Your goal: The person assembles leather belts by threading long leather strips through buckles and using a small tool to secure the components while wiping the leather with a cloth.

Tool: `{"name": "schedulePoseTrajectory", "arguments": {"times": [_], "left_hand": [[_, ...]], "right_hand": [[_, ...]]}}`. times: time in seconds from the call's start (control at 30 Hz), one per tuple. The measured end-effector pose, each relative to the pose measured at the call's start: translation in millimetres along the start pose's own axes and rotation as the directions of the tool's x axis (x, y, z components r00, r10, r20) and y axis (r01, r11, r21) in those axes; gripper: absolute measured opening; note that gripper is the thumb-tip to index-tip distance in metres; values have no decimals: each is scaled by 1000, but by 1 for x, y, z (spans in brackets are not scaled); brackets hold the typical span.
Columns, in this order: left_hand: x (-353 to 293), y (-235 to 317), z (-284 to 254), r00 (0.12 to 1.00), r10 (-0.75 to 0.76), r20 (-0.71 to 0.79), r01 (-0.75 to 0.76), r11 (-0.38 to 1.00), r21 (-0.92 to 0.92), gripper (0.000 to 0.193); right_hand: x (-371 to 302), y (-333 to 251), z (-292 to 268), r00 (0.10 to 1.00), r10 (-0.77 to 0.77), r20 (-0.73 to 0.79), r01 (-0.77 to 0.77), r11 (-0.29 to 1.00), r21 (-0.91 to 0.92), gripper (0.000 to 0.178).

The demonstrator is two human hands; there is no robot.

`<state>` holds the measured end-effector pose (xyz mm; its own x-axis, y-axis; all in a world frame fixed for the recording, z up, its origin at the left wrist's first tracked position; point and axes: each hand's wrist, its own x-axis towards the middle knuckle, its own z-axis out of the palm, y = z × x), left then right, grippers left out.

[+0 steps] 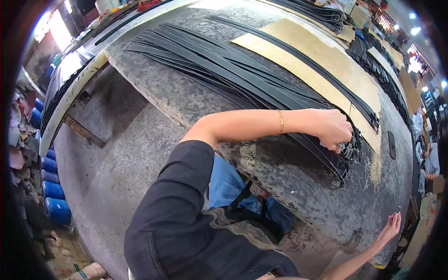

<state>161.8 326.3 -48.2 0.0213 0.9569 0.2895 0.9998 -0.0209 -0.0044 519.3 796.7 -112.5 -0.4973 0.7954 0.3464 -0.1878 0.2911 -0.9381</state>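
Far across the grey table (186,100), the left hand (332,129) curls closed over the near ends of the black straps (242,74), which fan away leftward. Near the table's right edge, the right hand (389,228) rests with fingers spread, holding nothing.

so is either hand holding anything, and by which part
The left hand grips the near ends of the long black flat strips, with something small and pale in its fingers. The right hand holds nothing, resting open on the grey mottled table edge.
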Motion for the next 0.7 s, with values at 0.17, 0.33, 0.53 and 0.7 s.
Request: {"name": "schedulePoseTrajectory", "arguments": {"times": [0.17,0.33,0.53,0.7], "left_hand": [[2,41,-6,951,198,-236,-135,956,259,36],[-2,109,41,955,121,-270,-92,989,116,44],[42,146,88,965,24,-262,-5,997,75,42],[42,169,108,995,-74,-73,71,996,-48,39]], "right_hand": [[-74,-34,29,999,2,-45,-4,999,-51,36],[-85,-45,86,997,49,-60,-54,995,-87,35],[-106,-49,3,998,62,-5,-62,995,-83,23],[-161,-19,-49,980,177,-93,-169,981,94,24]]}}
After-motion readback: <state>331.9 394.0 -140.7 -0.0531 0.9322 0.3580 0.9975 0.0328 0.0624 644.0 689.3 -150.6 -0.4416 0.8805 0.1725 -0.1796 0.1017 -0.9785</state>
